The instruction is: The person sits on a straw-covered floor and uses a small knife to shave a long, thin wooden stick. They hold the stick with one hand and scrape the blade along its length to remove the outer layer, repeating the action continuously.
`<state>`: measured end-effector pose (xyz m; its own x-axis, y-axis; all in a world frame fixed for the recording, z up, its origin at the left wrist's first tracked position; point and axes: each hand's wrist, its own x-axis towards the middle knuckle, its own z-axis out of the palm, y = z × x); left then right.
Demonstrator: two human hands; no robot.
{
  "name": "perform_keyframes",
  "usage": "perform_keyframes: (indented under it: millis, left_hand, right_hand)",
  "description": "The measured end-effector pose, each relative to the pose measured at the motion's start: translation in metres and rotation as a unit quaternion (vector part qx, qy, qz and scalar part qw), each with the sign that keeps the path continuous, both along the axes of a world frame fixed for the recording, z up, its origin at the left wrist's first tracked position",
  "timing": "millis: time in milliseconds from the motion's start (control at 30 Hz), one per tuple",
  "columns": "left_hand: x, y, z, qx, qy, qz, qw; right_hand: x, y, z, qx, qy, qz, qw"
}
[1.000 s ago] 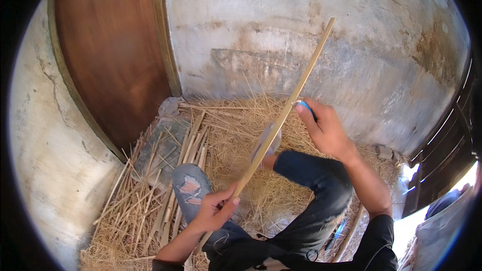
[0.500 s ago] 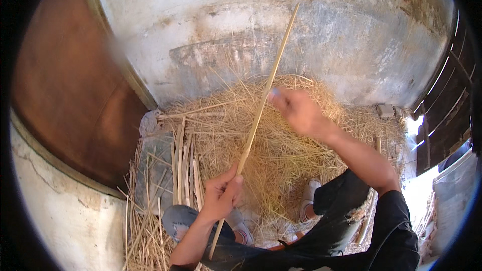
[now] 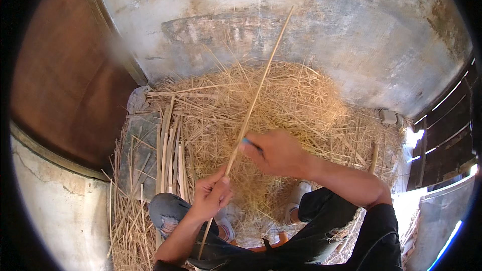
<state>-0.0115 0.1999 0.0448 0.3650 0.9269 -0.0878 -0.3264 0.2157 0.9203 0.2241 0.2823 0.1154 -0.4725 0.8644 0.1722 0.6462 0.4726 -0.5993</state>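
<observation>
Strip point(image 3: 261, 85): gripped low by your left fingers point(image 3: 221, 188).
Blue tool point(image 3: 245, 141): pinched in your right fingers point(image 3: 252, 155).
Progress: seemingly midway; other strips point(image 3: 166, 145) by slab point(image 3: 138, 126)'s right edge, done or not, unclear.

A: Left side?
B: Brown door point(image 3: 60, 85), closed or ajar unclear; dull-coloured frame point(image 3: 108, 20) against it.
A: Behind?
B: Pale wall point(image 3: 361, 35), blotched grey and brown.
A: Near the frame's foot?
B: Whitish lump point(image 3: 137, 99), material unclear, at the upper end of a grey slab point(image 3: 143, 126).
A: Right side?
B: Small block point(image 3: 388, 116) by the wall's base; dark slats point(image 3: 444, 130), light showing through gaps; grey panel point(image 3: 442, 216) below.
</observation>
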Motion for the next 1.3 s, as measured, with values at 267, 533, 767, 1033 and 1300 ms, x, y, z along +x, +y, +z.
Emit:
perform_keyframes:
  millis: [267, 533, 767, 1033, 1300]
  left_hand:
    - [-0.023, -0.003, 0.004, -0.016, -0.003, 0.078, 0.997]
    - [-0.043, -0.022, 0.014, -0.056, -0.071, 0.059, 0.994]
    - [-0.049, -0.032, 0.011, -0.103, -0.057, 0.006, 0.993]
    - [-0.045, -0.033, 0.009, -0.114, -0.067, -0.019, 0.991]
    - [-0.043, -0.028, 0.007, -0.131, -0.059, -0.011, 0.99]
  right_hand:
    - [-0.047, -0.008, -0.006, -0.03, 0.008, 0.101, 0.994]
    - [-0.059, 0.002, -0.017, -0.045, 0.103, 0.116, 0.987]
    - [-0.047, 0.029, 0.005, 0.013, 0.164, 0.015, 0.986]
    - [-0.017, 0.061, 0.013, 0.067, 0.073, -0.111, 0.989]
    - [-0.045, 0.002, -0.013, 0.023, -0.007, -0.004, 1.0]
